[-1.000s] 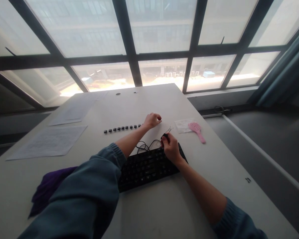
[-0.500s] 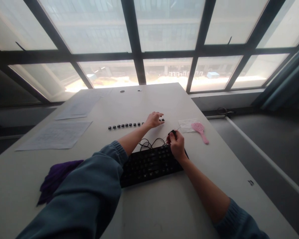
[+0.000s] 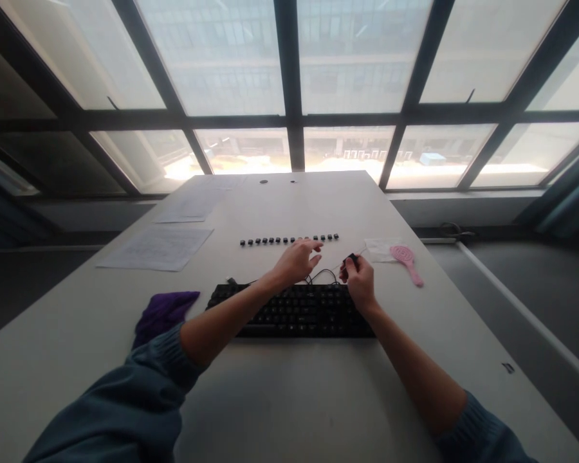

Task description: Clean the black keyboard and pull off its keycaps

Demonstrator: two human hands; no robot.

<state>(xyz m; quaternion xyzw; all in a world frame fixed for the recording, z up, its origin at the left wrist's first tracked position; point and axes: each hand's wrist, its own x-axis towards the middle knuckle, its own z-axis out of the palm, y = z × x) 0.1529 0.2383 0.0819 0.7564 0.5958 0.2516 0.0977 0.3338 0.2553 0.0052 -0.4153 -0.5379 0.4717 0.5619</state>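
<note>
Over the table between a row of small black keycaps (image 3: 271, 240) and the black keyboard (image 3: 309, 312), my left hand (image 3: 296, 258) hangs with its fingers apart and nothing in them. Its fingertips cover part of the row from my view. My right hand (image 3: 360, 283) is closed, thumb and fingers pinching a small black piece with thin wires that looks like a wire keycap puller (image 3: 351, 258). That hand is above the keyboard's far right corner, and its wrist hides some keys. Behind the keyboard lies its black cable (image 3: 324, 272), looped and partly hidden by my left hand.
A pink hairbrush (image 3: 405, 256) and a clear plastic bag (image 3: 380, 249) lie to the right. Purple cloth (image 3: 161, 315) is left of the keyboard, near my left sleeve. Printed sheets (image 3: 157, 249) lie farther left on the white table (image 3: 289, 399).
My left hand has drawn back from the right end of the row towards the keyboard, uncovering more keycaps there. My right hand still grips the black piece. The camera view has turned left.
</note>
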